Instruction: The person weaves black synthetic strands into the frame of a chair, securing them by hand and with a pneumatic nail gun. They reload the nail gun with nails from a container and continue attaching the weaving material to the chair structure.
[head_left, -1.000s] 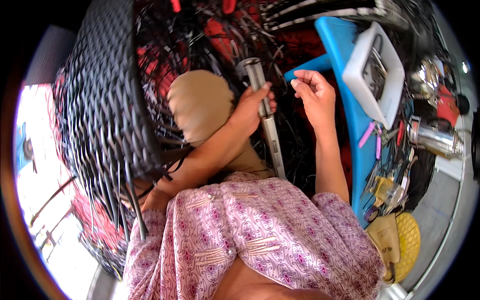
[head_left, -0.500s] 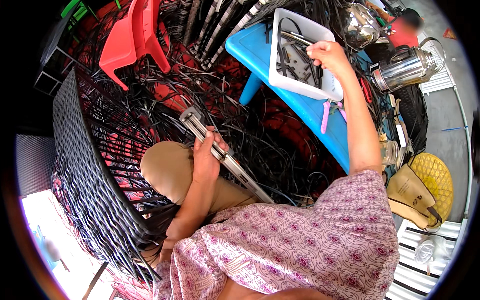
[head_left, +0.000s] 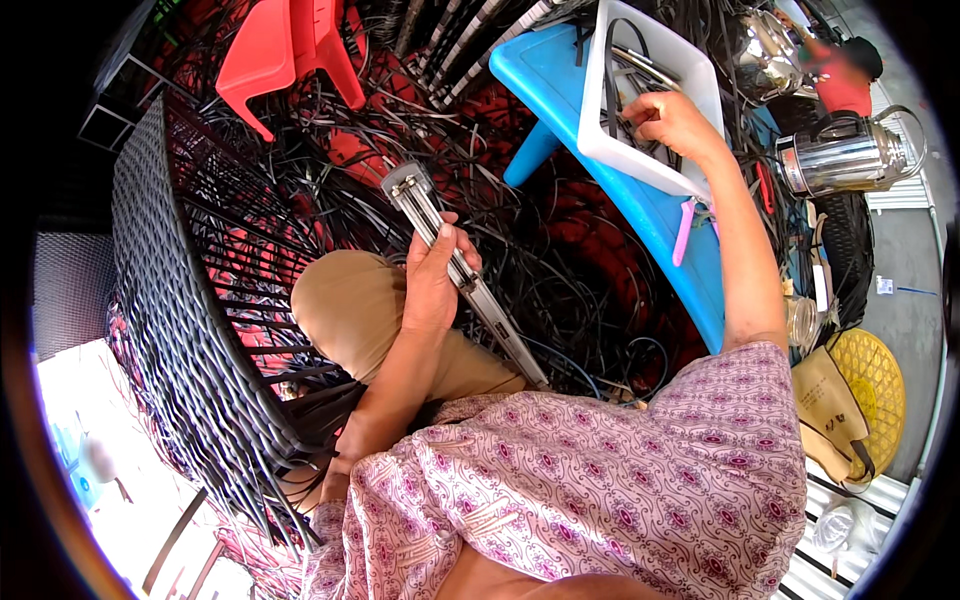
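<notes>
My left hand (head_left: 437, 270) is wrapped round a long silver tool (head_left: 487, 308) that looks like a staple gun, with a slotted metal channel. It slants across my lap beside my brown-clad knee (head_left: 348, 305). My right hand (head_left: 672, 122) reaches over a white plastic bin (head_left: 648, 165), its fingers bent and pressed together among the contents. Whatever they pinch is hidden. Dark short strips and thin rods (head_left: 640, 68) lie in the bin, which stands on a blue plastic stool (head_left: 545, 85). Pink-handled scissors (head_left: 685, 232) lie beside the bin.
A half-woven dark wicker piece (head_left: 185, 300) stands at my left. Loose black strips (head_left: 570, 270) cover the floor. A red plastic chair (head_left: 265, 65) is at the far left. On the right are a metal flask (head_left: 845, 160), a yellow basket (head_left: 870, 390) and a person in red (head_left: 845, 85).
My right hand has lowered from the bin's right part into its contents. The view has shifted slightly, and my left hand still grips the silver tool.
</notes>
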